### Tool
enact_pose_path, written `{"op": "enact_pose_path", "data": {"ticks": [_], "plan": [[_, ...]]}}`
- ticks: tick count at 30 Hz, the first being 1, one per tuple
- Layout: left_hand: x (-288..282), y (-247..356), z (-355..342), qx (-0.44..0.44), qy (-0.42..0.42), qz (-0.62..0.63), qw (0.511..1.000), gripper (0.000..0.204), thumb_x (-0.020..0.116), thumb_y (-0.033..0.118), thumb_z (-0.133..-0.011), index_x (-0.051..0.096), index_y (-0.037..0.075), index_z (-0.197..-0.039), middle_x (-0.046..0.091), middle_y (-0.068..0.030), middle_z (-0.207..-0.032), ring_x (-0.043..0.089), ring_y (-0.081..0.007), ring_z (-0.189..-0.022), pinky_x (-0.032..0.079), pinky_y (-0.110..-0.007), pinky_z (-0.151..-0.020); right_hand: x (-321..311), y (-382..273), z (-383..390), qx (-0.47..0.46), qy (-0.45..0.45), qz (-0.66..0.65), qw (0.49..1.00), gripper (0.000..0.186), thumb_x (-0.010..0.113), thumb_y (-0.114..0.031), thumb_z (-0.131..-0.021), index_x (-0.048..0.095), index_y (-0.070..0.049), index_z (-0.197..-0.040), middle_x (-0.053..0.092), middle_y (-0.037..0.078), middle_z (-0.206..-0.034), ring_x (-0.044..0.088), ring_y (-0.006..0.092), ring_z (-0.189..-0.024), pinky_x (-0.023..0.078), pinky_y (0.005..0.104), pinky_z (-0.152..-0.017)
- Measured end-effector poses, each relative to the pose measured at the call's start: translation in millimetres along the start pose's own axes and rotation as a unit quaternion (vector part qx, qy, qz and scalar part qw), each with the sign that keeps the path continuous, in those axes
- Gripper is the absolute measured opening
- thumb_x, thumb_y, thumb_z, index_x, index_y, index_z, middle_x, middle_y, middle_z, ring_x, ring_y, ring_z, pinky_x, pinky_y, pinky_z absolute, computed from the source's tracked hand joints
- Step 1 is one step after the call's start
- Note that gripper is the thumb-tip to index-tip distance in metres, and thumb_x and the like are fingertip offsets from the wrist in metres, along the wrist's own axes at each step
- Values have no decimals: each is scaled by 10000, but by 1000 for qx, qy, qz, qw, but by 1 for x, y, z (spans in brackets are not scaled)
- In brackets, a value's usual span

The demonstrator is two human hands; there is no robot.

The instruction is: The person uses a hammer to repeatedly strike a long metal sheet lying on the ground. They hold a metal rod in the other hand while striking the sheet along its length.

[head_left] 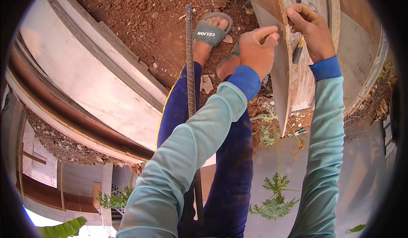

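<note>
My left hand (257, 49) is closed with thumb and index finger pressed together, close to the left face of an upright wooden panel (278, 61). Across the panel's edge, my right hand (313, 33) pinches at the wood with its fingertips. Anything between the fingers of either hand is too small to make out. Partly hidden behind my right hand lies what looks like a hammer, with a yellow and black handle (298, 51) and a grey metal head (307, 2). It rests on the pale, stained board (302, 87) between the panel and a second wooden rib (333, 15).
A ribbed steel bar (190, 47) stands along my leg, passing behind my left sleeve. Long curved boards (93, 64) lie at the left. Reddish, stony soil (140, 13) lies around my sandalled feet (211, 30). Leafy plants (275, 199) grow near a grey surface (357, 174).
</note>
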State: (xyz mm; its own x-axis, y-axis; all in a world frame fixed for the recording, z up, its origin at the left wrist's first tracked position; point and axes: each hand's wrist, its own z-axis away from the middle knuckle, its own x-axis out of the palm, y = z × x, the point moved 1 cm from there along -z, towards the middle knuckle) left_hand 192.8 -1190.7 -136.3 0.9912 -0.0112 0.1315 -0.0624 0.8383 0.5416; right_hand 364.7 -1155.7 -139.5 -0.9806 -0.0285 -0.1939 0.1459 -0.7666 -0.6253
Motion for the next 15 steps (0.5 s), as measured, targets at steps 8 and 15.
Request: {"op": "enact_pose_path", "data": {"ticks": [8, 15], "plan": [[18, 2, -7, -10, 52, 18, 998, 162, 691, 34, -856, 720, -56, -987, 698, -107, -752, 617, -139, -626, 489, -292, -583, 14, -3, 26, -34, 96, 36, 994, 242, 696, -237, -923, 700, -11, -1009, 647, 1, -762, 545, 86, -640, 437, 236, -571], [16, 3, -17, -19, 20, 44, 999, 92, 691, 38, -856, 707, -46, -889, 668, -77, -700, 595, -117, -612, 481, -283, -565, -10, 27, -8, 235, -19, -289, 928, 165, 629, -183, -965, 627, -22, -1005, 595, 4, -837, 522, 89, -683, 407, 245, -561]]}}
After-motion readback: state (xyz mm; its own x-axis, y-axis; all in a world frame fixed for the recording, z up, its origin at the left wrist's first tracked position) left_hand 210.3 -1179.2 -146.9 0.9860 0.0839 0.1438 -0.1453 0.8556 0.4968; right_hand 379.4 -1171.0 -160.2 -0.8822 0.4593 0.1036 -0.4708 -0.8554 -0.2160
